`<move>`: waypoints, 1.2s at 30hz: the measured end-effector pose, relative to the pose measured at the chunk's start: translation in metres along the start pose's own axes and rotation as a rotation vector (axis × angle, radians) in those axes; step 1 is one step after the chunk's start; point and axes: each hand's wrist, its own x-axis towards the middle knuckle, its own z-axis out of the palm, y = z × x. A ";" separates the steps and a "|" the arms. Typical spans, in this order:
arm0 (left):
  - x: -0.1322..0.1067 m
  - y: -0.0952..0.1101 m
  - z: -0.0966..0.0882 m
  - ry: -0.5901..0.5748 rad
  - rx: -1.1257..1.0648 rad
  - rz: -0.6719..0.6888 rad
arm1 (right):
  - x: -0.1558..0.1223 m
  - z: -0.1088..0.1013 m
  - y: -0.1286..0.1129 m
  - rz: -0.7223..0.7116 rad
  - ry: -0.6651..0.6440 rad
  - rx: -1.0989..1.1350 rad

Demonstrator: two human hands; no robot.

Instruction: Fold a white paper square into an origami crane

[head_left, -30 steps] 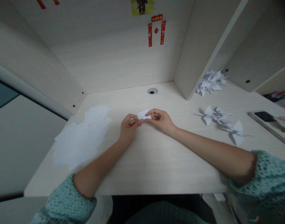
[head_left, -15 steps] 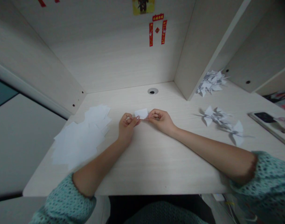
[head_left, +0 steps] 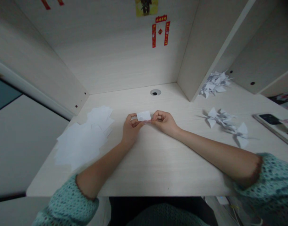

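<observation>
A small white rectangular piece of thin paper (head_left: 144, 115) sits just above or on the pale wood-grain desk (head_left: 158, 163), between the bare left hand (head_left: 130, 130) on its 8 o'clock side and the bare right hand (head_left: 165, 121) on its 4 o'clock side. Half a second ago the left thumb lay over the paper's face; now it has slid down to the near edge, leaving most of that face uncovered. The handling therefore seems concentrated along the 6 o'clock edge, where the left fingers appear to pinch the paper. The right fingers are closed together at its near right corner and seem to grip it; the exact contact is too small to tell. The paper's long axis runs roughly from 9 to 3 o'clock, its right end slightly farther away, and its free edge points toward 12.
</observation>
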 end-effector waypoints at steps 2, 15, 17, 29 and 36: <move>0.000 -0.001 -0.001 0.018 0.031 0.007 | 0.000 0.000 0.001 -0.009 -0.015 0.003; -0.001 0.000 0.000 0.025 -0.106 0.028 | 0.000 0.000 0.000 -0.001 -0.021 -0.011; -0.002 0.001 0.001 0.036 -0.095 0.043 | 0.000 0.000 -0.001 -0.002 -0.015 -0.004; 0.000 -0.001 -0.001 0.013 -0.007 0.073 | 0.000 0.000 0.001 -0.047 -0.069 -0.033; 0.000 -0.005 -0.002 -0.117 0.068 0.059 | 0.000 0.000 -0.001 -0.030 -0.040 -0.078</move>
